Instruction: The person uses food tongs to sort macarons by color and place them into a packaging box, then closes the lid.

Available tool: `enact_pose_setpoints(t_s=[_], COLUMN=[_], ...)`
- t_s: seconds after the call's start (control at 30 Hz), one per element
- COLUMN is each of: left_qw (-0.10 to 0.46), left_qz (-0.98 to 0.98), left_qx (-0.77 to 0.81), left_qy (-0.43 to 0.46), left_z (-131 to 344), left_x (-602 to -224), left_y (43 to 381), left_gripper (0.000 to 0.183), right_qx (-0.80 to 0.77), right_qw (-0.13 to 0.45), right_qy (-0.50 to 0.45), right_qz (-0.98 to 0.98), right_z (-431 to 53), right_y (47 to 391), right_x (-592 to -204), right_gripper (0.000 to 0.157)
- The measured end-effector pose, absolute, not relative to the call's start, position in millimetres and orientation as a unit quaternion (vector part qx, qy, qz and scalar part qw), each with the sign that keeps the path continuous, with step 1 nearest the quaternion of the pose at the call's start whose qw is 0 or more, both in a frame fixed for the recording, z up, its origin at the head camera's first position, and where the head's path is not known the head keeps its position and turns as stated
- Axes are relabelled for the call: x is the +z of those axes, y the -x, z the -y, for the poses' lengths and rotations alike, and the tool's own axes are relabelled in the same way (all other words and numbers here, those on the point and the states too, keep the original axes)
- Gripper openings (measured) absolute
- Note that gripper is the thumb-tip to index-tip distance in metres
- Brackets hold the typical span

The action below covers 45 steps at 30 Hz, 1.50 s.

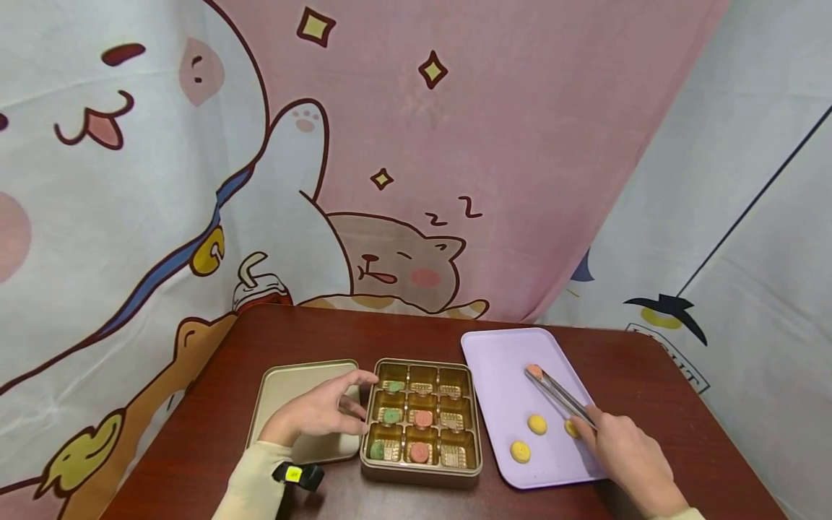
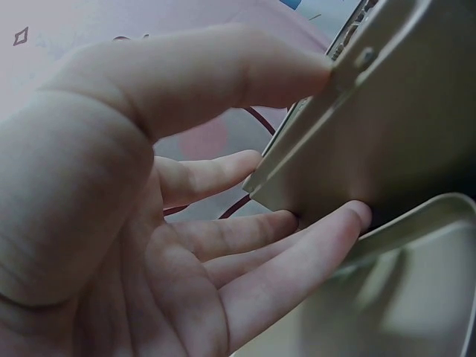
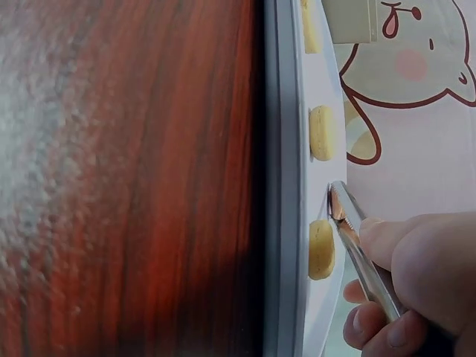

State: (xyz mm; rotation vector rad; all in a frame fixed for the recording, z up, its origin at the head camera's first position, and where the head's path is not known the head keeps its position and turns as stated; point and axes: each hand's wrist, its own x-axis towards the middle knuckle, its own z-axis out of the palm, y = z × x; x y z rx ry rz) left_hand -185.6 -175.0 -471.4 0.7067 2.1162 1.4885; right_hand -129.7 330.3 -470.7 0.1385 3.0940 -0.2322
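My right hand (image 1: 627, 455) holds metal tongs (image 1: 565, 396) over the lilac tray (image 1: 503, 404). At the tongs' tips is a pink macaron (image 1: 534, 371), close over the tray's far part. Several yellow macarons (image 1: 536, 424) lie nearer the hand; one is partly hidden behind its fingers. With fingers spread, my left hand (image 1: 318, 412) touches the left side of a gold tin (image 1: 421, 478); in the left wrist view its thumb is at the tin's rim (image 2: 349, 89). Green macarons (image 1: 391, 416) fill the left column of compartments, and pink macarons (image 1: 423, 419) sit in the middle column's lower two.
The tin's lid (image 1: 279, 397) lies to its left, partly under my left hand. The dark wooden table (image 1: 195, 440) ends at a cartoon-printed cloth (image 1: 494, 144) behind. The tray stands just right of the tin.
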Motion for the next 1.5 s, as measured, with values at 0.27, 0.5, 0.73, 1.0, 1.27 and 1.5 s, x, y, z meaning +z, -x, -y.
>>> enact_pose_setpoints(t_s=[0.27, 0.5, 0.73, 1.0, 1.27, 1.5], left_qw=[0.229, 0.229, 0.232, 0.231, 0.227, 0.227], left_qz=[-0.768, -0.769, -0.764, -0.766, -0.767, -0.764], left_qx=[0.542, 0.542, 0.548, 0.546, 0.545, 0.547], left_qy=[-0.251, -0.249, -0.249, -0.249, -0.253, -0.257], left_z=[175, 175, 175, 175, 175, 175], left_x=[-471, -470, -470, -471, -471, -473], left_y=[186, 186, 186, 186, 186, 187], left_gripper=[0.077, 0.077, 0.077, 0.077, 0.076, 0.076], right_qx=[-0.083, -0.1, -0.113, -0.115, -0.12, -0.123], right_qw=[0.001, -0.022, -0.062, -0.093, -0.134, -0.163], right_qy=[-0.035, -0.021, 0.008, 0.032, 0.063, 0.094], right_qz=[-0.996, -0.994, -0.992, -0.988, -0.982, -0.974], right_z=[-329, -324, -312, -297, -279, -267], right_y=[129, 126, 123, 121, 116, 116], right_x=[-473, -471, -466, -457, -449, -447], right_gripper=[0.035, 0.031, 0.025, 0.029, 0.022, 0.02])
